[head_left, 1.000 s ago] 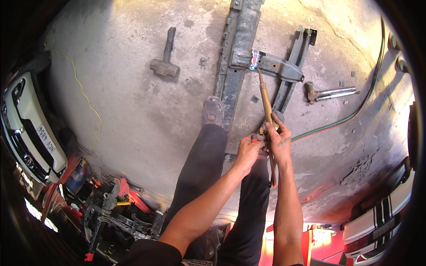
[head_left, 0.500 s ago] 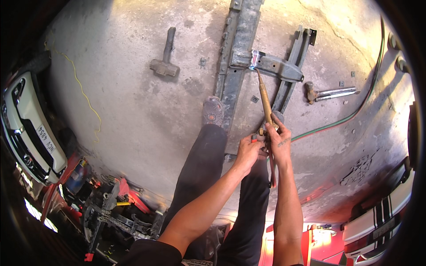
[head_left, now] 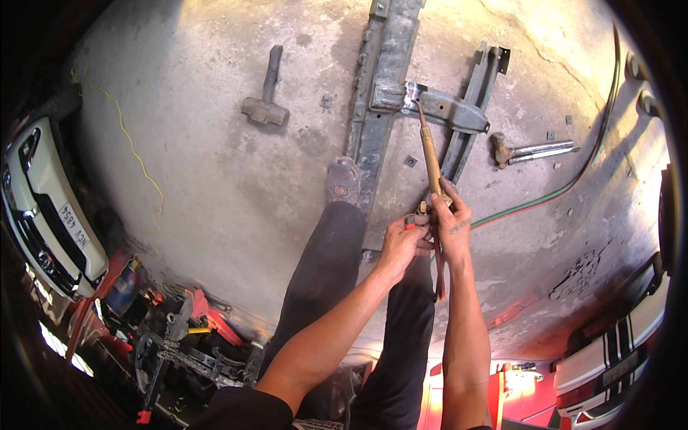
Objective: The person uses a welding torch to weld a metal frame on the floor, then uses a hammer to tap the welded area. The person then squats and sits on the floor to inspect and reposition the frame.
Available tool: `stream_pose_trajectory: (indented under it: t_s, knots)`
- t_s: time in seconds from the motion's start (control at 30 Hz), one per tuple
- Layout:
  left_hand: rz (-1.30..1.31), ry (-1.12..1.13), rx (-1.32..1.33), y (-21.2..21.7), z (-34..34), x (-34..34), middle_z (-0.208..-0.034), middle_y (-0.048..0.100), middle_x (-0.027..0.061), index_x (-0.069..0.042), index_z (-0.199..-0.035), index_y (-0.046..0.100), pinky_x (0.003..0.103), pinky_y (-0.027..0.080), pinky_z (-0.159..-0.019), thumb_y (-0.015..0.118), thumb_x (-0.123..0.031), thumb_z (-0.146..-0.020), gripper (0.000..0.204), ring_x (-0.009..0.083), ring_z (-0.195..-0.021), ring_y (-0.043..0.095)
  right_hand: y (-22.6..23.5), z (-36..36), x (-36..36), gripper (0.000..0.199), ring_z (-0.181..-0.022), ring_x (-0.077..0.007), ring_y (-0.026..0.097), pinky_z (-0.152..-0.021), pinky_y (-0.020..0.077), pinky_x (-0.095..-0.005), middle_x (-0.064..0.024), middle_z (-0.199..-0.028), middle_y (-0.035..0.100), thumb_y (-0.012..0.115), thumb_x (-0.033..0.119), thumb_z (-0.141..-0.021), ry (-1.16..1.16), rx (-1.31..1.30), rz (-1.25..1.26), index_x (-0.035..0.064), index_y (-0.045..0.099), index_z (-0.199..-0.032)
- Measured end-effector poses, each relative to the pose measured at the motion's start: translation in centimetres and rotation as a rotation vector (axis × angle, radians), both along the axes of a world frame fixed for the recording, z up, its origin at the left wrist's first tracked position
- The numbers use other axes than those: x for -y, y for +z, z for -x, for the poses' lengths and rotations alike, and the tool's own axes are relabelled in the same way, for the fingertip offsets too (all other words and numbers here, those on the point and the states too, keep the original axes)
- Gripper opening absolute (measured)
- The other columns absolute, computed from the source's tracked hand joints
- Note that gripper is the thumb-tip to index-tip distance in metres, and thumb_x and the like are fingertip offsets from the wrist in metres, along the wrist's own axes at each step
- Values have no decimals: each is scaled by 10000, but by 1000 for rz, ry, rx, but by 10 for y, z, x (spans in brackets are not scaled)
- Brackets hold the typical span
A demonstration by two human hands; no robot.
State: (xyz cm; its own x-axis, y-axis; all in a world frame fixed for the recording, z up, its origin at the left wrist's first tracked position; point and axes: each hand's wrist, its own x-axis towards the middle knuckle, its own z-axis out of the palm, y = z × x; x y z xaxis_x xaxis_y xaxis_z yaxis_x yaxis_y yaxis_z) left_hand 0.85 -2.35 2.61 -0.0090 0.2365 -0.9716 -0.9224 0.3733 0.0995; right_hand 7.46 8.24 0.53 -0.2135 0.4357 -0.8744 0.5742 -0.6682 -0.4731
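Observation:
A brass gas torch (head_left: pixel 431 161) is in my right hand (head_left: pixel 453 226), its fingers closed round the valve end. The torch's thin tip points away from me, over a grey metal bracket (head_left: pixel 448 107). A bright patch with a reddish glow shows on the bracket close to the tip, where it meets a long grey steel rail (head_left: pixel 371 143). My left hand (head_left: pixel 401 240) is closed beside the valves, with a small red lighter (head_left: pixel 410 221) between its fingers. Some of its fingers are hidden behind the torch. My left shoe (head_left: pixel 345 180) rests against the rail.
A sledgehammer (head_left: pixel 265 109) lies left of the rail. Right of the bracket lie a hammer (head_left: pixel 501 150) and a chrome tool (head_left: pixel 541 150). A green and red hose (head_left: pixel 552 195) curves along the right. A yellow cord (head_left: pixel 136 147) trails at left, near a white car front (head_left: pixel 61 208).
The torch tip has shifted slightly right, away from the seam between bracket and rail. The blue-white glow at the seam has faded. My hands have barely moved.

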Motion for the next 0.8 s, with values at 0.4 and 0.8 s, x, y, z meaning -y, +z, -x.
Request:
stream_pose_trajectory:
  t_s: [0.4,0.8]
  knots:
    - [-45,29,-6,-1,2,-2,-1024,669,105,52,-1304,564,314,573,-673,523,-80,-972,359,198,-773,701,-9,1,-5,578,-705,-98,577,-608,472,-243,-49,-835,656,670,213,-940,-18,-21,-17,-56,518,-1429]
    - [-49,8,-16,-1,6,-4,-1041,668,102,50,-1350,549,305,564,-672,522,-80,-969,403,190,-789,698,-13,2,-5,575,-734,-98,587,-644,482,-246,-51,-840,658,676,208,-941,-15,-25,-29,-59,519,-1426]
